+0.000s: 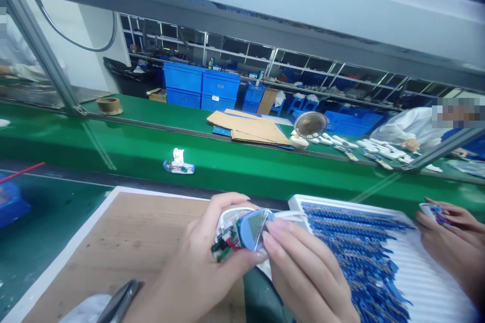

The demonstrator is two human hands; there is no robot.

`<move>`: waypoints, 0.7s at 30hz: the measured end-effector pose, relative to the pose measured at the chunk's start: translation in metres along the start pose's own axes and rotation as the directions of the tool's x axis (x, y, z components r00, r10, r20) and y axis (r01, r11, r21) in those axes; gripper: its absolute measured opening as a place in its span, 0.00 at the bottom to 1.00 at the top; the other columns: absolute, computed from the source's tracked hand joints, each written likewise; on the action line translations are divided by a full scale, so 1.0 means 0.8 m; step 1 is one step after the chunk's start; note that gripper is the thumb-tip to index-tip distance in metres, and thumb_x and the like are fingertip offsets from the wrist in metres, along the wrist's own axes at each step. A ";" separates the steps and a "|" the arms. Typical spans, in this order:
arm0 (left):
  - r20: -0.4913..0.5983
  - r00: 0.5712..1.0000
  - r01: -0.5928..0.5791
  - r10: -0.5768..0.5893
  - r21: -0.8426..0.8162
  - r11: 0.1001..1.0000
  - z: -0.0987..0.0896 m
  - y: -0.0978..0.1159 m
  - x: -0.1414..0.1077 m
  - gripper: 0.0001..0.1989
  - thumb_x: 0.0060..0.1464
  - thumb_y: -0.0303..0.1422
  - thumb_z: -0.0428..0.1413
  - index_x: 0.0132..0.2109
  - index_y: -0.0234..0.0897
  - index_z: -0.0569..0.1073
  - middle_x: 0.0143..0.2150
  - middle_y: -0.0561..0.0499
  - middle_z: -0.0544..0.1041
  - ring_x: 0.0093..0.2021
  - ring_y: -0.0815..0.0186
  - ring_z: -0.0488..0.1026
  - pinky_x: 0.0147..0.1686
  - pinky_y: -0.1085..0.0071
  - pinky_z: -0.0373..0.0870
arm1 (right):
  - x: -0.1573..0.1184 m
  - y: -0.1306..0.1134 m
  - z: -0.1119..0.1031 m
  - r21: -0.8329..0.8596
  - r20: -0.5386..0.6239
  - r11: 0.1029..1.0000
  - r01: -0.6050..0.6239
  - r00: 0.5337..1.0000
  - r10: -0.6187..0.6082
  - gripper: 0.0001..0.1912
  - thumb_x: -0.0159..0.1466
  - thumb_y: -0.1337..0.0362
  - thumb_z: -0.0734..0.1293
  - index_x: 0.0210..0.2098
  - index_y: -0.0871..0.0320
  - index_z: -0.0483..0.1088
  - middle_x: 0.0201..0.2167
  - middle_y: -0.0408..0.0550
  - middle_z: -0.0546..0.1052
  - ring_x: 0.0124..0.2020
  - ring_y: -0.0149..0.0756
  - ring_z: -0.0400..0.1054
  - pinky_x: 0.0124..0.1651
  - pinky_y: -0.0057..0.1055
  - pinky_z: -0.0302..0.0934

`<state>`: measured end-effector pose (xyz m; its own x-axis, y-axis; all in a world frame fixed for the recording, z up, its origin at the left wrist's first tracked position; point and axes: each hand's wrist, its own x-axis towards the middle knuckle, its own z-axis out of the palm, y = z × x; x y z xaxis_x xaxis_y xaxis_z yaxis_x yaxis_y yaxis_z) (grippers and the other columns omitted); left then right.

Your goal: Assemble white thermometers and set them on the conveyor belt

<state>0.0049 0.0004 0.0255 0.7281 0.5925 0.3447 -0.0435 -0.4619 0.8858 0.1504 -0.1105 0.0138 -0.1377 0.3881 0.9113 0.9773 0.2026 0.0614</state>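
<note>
My left hand [193, 262] is wrapped round an opened white plastic housing [232, 218] with a circuit board, red wires and a small connector showing inside. A small display panel with a blue rounded border [250, 229] stands tilted at the housing's edge. The fingertips of my right hand [306, 267] pinch this panel at its right side, while my left thumb lies along its lower edge. Both hands are above the gap between a brown board [159, 232] and a white ribbed tray [428, 267] holding rows of blue parts [341, 252].
A similar opened unit [179, 163] lies on the green conveyor belt [132, 149]. Another person's hands [450, 227] hold a white unit at right. Beyond are cardboard sheets [257, 128], a small fan [310, 125], a tape roll [109, 106] and blue bins [200, 86]. A shelf beam [242, 10] crosses overhead.
</note>
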 end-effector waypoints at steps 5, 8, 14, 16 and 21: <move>0.233 0.969 0.184 -0.087 -0.434 0.882 -0.002 -0.001 0.009 0.23 0.60 0.44 0.59 0.60 0.50 0.66 0.58 0.52 0.75 0.55 0.63 0.75 0.55 0.70 0.73 | -0.002 0.010 0.004 -0.061 -0.081 0.997 0.051 0.995 -0.056 0.18 0.64 0.77 0.67 0.52 0.65 0.73 0.50 0.48 0.78 0.50 0.38 0.74 0.52 0.33 0.74; 0.349 0.930 0.325 -0.120 -0.621 0.714 0.005 -0.007 0.011 0.22 0.64 0.49 0.53 0.60 0.48 0.70 0.61 0.50 0.73 0.61 0.61 0.71 0.59 0.67 0.70 | 0.002 0.010 0.009 -0.089 -0.122 0.996 -0.006 0.993 -0.005 0.18 0.58 0.81 0.71 0.48 0.66 0.75 0.48 0.48 0.79 0.50 0.37 0.74 0.55 0.31 0.72; 0.307 0.900 0.436 -0.310 -0.653 0.619 0.017 -0.011 0.013 0.28 0.63 0.55 0.49 0.61 0.43 0.69 0.58 0.47 0.76 0.56 0.57 0.75 0.53 0.64 0.76 | 0.015 -0.003 0.001 -0.153 -0.090 0.988 -0.001 0.996 -0.013 0.11 0.57 0.82 0.70 0.38 0.66 0.76 0.37 0.48 0.81 0.44 0.33 0.76 0.54 0.24 0.72; 0.134 0.957 0.287 -0.256 -0.540 0.791 0.014 -0.009 0.012 0.26 0.65 0.54 0.46 0.62 0.45 0.67 0.64 0.51 0.71 0.63 0.62 0.67 0.60 0.71 0.67 | 0.018 -0.010 -0.004 -0.135 -0.047 0.990 -0.028 0.999 0.022 0.13 0.58 0.83 0.69 0.39 0.65 0.76 0.37 0.47 0.81 0.43 0.32 0.77 0.54 0.24 0.72; 0.078 0.996 0.000 0.031 -0.370 0.929 0.001 -0.005 0.005 0.22 0.70 0.49 0.38 0.65 0.57 0.60 0.66 0.60 0.66 0.63 0.69 0.66 0.61 0.79 0.62 | 0.017 -0.015 -0.011 -0.047 0.070 0.995 -0.092 0.993 0.095 0.18 0.64 0.77 0.65 0.51 0.56 0.74 0.40 0.43 0.81 0.38 0.38 0.79 0.45 0.32 0.78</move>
<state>0.0084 0.0039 0.0232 0.7775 0.5249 0.3464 -0.2930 -0.1851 0.9380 0.1379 -0.1157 0.0293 -0.0550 0.4679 0.8821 0.9924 0.1233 -0.0035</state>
